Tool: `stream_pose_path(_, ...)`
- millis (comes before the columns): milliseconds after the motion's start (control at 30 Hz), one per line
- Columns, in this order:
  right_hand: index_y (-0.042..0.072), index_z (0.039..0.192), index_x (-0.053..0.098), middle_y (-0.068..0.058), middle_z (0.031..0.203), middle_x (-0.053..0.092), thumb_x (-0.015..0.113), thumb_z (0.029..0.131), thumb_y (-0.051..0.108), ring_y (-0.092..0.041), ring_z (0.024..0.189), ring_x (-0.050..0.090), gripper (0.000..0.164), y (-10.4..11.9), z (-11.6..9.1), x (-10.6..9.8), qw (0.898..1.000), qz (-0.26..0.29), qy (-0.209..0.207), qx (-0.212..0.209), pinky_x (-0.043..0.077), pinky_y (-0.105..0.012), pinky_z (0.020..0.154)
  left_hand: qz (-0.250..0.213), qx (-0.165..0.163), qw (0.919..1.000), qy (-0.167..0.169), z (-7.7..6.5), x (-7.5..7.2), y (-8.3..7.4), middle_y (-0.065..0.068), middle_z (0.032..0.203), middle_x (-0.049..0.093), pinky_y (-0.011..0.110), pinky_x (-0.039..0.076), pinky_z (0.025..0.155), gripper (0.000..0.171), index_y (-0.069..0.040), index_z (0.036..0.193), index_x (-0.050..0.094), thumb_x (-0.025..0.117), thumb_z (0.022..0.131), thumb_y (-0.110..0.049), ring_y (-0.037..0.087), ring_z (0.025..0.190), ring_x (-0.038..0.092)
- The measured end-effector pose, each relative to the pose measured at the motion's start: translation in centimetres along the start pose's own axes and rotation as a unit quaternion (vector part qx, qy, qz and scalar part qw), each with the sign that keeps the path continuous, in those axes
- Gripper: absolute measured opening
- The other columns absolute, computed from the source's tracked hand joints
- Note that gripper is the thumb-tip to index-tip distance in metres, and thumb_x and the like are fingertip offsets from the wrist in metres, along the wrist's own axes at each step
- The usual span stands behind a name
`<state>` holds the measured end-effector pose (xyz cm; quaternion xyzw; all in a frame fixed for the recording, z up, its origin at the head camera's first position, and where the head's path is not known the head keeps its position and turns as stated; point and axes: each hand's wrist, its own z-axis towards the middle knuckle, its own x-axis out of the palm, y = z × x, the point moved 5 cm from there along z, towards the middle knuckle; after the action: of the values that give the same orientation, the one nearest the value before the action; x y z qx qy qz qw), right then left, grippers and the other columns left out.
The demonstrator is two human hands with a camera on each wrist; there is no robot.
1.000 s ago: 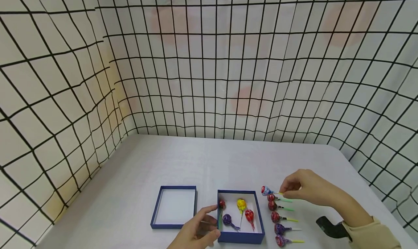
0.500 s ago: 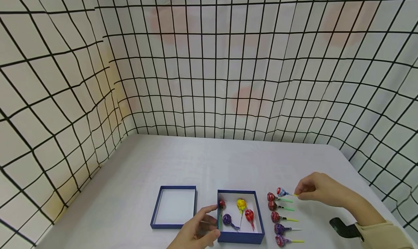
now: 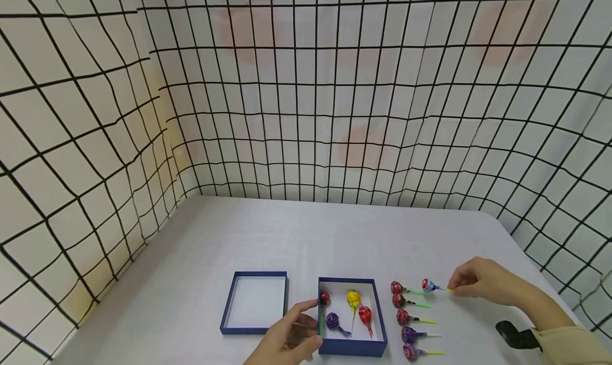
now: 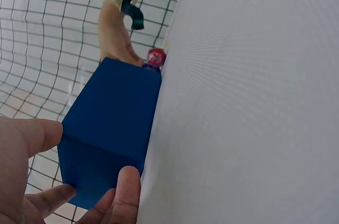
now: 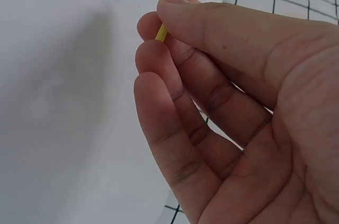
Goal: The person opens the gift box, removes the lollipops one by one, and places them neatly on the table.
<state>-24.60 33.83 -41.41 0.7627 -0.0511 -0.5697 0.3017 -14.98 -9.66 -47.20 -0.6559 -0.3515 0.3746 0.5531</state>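
In the head view, my right hand (image 3: 487, 281) pinches the yellow stick of a blue-and-red wrapped lollipop (image 3: 429, 285) by its end. The right wrist view shows the yellow stick (image 5: 168, 23) between thumb and index finger, while the candy head is out of frame. My left hand (image 3: 290, 336) touches the left side of an open blue box (image 3: 353, 347), thumb near its front corner. Inside lie a yellow lollipop (image 3: 354, 299), a red one (image 3: 365, 315), a purple one (image 3: 332, 321) and a dark red one (image 3: 325, 298). Left wrist view: fingers rest against the blue box (image 4: 114, 113).
Right of the box runs a column of several lollipops, from a dark red one (image 3: 397, 288) down to a purple-red one (image 3: 410, 352), sticks pointing right. A blue-rimmed lid (image 3: 253, 331) lies left on the white table (image 3: 268, 232). Black netting (image 3: 315, 115) surrounds the table.
My right hand has moved right, carrying the blue-and-red lollipop from the column's top left to just right of the top dark red lollipop's head. The left hand stays against the box.
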Motion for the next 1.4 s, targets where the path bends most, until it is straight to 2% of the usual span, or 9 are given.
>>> stream_pose_path(300, 0.014, 0.091, 0.079, 0.004, 0.082, 0.071, 0.078, 0.096, 0.011, -0.001, 0.072, 0.051, 0.005, -1.8, -0.4, 0.2, 0.999, 0.004, 0.000, 0.034, 0.045, -0.022, 0.063, -0.003, 0.000, 1.0000, 0.001, -0.1, 0.0, 0.0, 0.012, 0.122, 0.066, 0.029, 0.064, 0.079, 0.060, -0.010, 0.158, 0.048, 0.071, 0.105, -0.025, 0.023, 0.109, 0.071)
stream_pose_path(533, 0.011, 0.091, 0.080, 0.005, 0.081, 0.071, 0.078, 0.096, 0.012, 0.001, 0.071, 0.050, 0.005, -2.7, -0.4, 0.3, 1.000, 0.010, 0.006, 0.020, 0.043, -0.022, 0.062, -0.006, -0.003, 1.0000, -0.003, -0.1, 0.0, 0.1, 0.012, 0.122, 0.066, 0.029, 0.064, 0.079, 0.060, -0.010, 0.158, 0.049, 0.072, 0.104, -0.025, 0.024, 0.109, 0.070)
stream_pose_path(633, 0.013, 0.091, 0.080, 0.006, 0.083, 0.071, 0.078, 0.095, 0.012, 0.001, 0.072, 0.051, 0.004, -3.1, -0.4, 0.4, 0.999, 0.012, 0.009, 0.030, 0.044, -0.022, 0.063, -0.007, -0.005, 1.0000, -0.004, 0.0, 0.0, 0.2, 0.012, 0.122, 0.066, 0.029, 0.064, 0.079, 0.060, -0.010, 0.158, 0.049, 0.072, 0.104, -0.025, 0.025, 0.109, 0.070)
stream_pose_path(1067, 0.015, 0.089, 0.080, 0.003, 0.082, 0.071, 0.080, 0.091, 0.010, -0.002, 0.070, 0.053, 0.005, -3.9, -0.3, 0.9, 0.999, 0.023, 0.016, 0.045, 0.044, -0.023, 0.061, -0.004, -0.004, 1.0000, -0.004, 0.0, 0.0, 0.2, 0.011, 0.121, 0.066, 0.030, 0.064, 0.079, 0.060, -0.010, 0.158, 0.049, 0.072, 0.104, -0.025, 0.024, 0.108, 0.071)
stream_pose_path(1400, 0.011, 0.090, 0.077, 0.003, 0.080, 0.068, 0.081, 0.090, 0.007, -0.004, 0.069, 0.052, 0.005, -3.6, -0.2, 0.9, 0.999, 0.024, 0.011, 0.045, 0.044, -0.023, 0.060, -0.006, -0.005, 1.0000, -0.002, 0.0, 0.0, 0.0, 0.012, 0.122, 0.066, 0.030, 0.064, 0.080, 0.060, -0.010, 0.158, 0.049, 0.072, 0.105, -0.025, 0.025, 0.110, 0.070)
